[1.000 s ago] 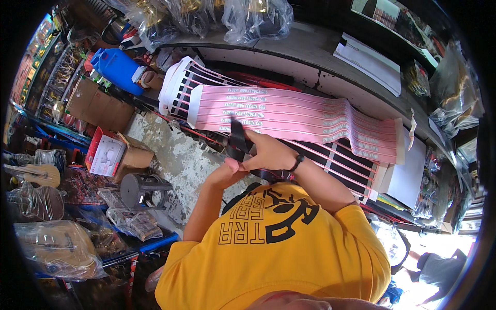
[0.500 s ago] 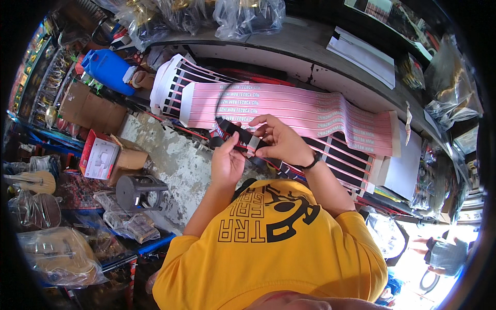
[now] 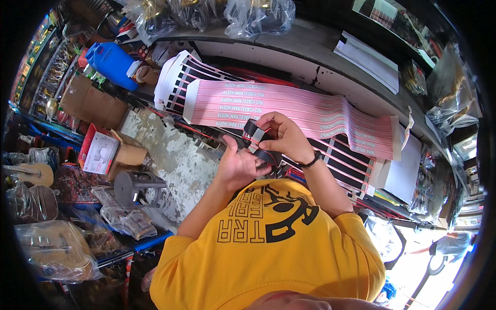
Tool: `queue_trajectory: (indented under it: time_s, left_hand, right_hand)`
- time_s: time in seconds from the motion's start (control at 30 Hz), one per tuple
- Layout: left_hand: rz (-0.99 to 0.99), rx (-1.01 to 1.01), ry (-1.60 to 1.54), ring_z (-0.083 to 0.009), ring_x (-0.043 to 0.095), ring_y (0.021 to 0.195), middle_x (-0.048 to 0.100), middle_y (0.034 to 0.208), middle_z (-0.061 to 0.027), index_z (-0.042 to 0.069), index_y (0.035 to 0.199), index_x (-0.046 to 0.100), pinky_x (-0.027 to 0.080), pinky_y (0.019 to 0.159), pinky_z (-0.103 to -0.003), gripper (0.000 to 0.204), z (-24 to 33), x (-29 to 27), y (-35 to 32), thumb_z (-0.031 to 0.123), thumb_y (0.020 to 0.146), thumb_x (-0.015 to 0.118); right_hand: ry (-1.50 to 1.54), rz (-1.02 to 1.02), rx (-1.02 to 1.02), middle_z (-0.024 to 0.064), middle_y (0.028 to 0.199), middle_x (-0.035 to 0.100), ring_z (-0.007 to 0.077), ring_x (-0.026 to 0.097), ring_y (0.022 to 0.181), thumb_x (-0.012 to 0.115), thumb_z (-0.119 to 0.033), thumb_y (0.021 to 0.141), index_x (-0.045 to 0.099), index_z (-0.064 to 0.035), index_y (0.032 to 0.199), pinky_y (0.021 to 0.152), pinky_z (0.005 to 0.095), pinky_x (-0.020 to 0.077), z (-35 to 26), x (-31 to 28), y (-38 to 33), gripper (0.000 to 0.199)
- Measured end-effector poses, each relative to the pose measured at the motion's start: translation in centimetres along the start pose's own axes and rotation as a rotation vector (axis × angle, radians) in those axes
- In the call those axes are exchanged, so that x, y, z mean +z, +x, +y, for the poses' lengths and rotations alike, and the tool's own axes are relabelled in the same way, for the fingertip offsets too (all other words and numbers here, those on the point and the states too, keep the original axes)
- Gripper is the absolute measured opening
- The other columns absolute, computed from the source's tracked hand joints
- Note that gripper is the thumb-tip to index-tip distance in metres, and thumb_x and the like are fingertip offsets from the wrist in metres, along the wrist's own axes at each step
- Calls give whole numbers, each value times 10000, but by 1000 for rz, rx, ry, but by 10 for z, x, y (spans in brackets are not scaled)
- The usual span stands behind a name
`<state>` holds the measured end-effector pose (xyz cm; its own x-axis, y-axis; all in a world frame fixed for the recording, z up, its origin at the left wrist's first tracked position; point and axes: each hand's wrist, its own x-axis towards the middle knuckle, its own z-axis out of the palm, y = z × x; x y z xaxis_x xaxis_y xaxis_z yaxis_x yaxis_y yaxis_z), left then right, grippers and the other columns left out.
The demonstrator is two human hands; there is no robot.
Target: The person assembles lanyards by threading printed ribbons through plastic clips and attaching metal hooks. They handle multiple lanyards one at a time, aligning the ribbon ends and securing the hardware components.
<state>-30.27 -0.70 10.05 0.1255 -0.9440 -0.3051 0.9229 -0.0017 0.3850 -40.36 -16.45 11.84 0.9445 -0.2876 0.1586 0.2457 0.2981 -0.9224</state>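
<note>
My right hand (image 3: 288,142) pinches a black strap (image 3: 249,129) with small red and white print, at a pale grey band or clip on it. Part of the strap hangs in a loop below the fingers. My left hand (image 3: 235,164) is just left of it, palm turned up, thumb stretched out and fingers apart; its fingertips are blurred near the hanging loop. Beyond both hands, long pink strips with pale lettering (image 3: 299,106) lie in a sheet over black-and-white striped strips (image 3: 338,155).
A dark round stool (image 3: 132,188) stands on the worn floor at left, near a cardboard box (image 3: 129,155). A blue jug (image 3: 111,64) sits far left. Plastic-wrapped guitars (image 3: 57,248) line the lower left. Bagged goods (image 3: 258,18) rest on the grey shelf (image 3: 305,44); white sheets (image 3: 367,62) lie farther right.
My left hand has let go of the strap and opened, moving slightly down. The strap's free part has swung from the left toward my right hand, which still grips it.
</note>
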Motion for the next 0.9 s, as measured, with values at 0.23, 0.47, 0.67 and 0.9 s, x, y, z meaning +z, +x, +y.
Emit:
queue_trajectory:
  time_s: [0.23,0.47,0.67,0.9]
  left_hand:
    - [-153,615,833,-227,488,1182,500,1256,-121,-15,1345,377,386,996,-377,806,15,17,11,619,861,486]
    - [154,794,918,-78,552,834,619,930,-27,8,1046,626,439,736,-210,185,22,49,-11,99,885,635]
    - [300,884,865,-74,581,796,634,893,-28,7,984,642,473,706,-233,172,15,59,-14,91,847,702]
    - [374,832,706,-95,596,783,626,913,-32,16,1023,578,481,679,-249,217,12,54,-11,94,853,686]
  right_hand:
    - [33,-114,46,56,1006,633,110,606,911,709,51,768,583,1,1126,829,237,489,-24,6,-3,383]
    - [-64,97,-36,61,987,653,115,631,895,675,63,801,628,26,1036,802,240,519,-30,25,-8,242]
    - [-350,219,-112,63,930,655,118,637,850,721,49,747,634,25,1011,773,243,524,-38,40,-14,279]
    - [-522,234,-84,48,912,651,105,623,840,657,116,737,636,9,1018,770,238,509,-43,48,-15,301]
